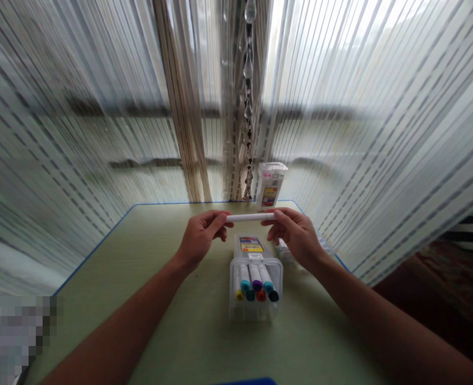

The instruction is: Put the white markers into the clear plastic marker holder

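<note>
A white marker [246, 217] is held level above the table, with a hand at each end. My left hand [204, 232] pinches its left end between thumb and fingers. Its right end is gripped the same way by my right hand [294, 230]. The fingers cover both tips, so the cap colour is hidden. Just below lies a clear plastic marker case [255, 313], its open end facing me. Inside it several white markers [256, 278] show yellow, teal, purple, red, turquoise and dark ends. A yellow and dark label [251, 244] is on the case's upper side.
A second clear case [271, 184] stands upright at the table's far edge. Some clear plastic [284, 250] lies partly behind my right hand. The pale green table [172, 331] has a blue rim. String curtains with a bead strand [248, 107] hang behind it.
</note>
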Available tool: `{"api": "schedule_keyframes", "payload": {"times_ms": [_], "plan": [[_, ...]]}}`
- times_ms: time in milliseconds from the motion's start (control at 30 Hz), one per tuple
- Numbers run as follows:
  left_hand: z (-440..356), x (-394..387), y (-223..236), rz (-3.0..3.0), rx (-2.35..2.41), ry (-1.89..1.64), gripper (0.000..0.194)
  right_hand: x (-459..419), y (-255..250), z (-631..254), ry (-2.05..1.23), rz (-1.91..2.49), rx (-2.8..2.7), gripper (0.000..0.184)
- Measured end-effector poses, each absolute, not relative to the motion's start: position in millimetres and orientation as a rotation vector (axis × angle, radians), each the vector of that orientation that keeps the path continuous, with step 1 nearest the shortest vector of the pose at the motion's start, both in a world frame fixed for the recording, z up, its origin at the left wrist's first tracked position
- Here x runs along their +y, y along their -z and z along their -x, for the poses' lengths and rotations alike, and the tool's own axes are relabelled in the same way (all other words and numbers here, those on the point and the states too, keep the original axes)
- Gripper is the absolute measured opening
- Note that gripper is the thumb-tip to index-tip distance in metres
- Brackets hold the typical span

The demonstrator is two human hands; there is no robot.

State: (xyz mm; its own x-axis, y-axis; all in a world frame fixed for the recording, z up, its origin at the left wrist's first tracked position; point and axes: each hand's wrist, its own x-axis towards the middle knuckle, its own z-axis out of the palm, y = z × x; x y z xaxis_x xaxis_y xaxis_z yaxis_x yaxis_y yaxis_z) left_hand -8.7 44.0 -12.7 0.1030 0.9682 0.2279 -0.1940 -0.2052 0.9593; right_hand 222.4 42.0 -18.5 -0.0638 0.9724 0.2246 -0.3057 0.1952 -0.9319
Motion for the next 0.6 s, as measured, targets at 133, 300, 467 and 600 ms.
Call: {"api": "schedule_keyframes", "payload": {"times_ms": [133, 300, 467, 600], "plan": [[8.9, 44.1, 11.9, -1.213, 0.827, -1.353, 0.039, 41.4, 15.8, -221.7, -1.276, 0.787, -1.115, 0.035], [9.4, 45.1, 11.8, -1.158, 0.786, -1.352, 0.041, 41.1, 15.0, -221.4, -1.289, 0.788, -1.104, 0.036], [9.6, 44.1, 11.6, -1.182, 0.803, -1.366, 0.042, 42.4, 16.6, -222.5, -1.285, 0.791, -1.109, 0.038], [9.4, 44.1, 11.9, -1.298, 0.86, -1.386, 0.043, 44.1, 19.5, -222.7, -1.221, 0.809, -1.152, 0.038]]}}
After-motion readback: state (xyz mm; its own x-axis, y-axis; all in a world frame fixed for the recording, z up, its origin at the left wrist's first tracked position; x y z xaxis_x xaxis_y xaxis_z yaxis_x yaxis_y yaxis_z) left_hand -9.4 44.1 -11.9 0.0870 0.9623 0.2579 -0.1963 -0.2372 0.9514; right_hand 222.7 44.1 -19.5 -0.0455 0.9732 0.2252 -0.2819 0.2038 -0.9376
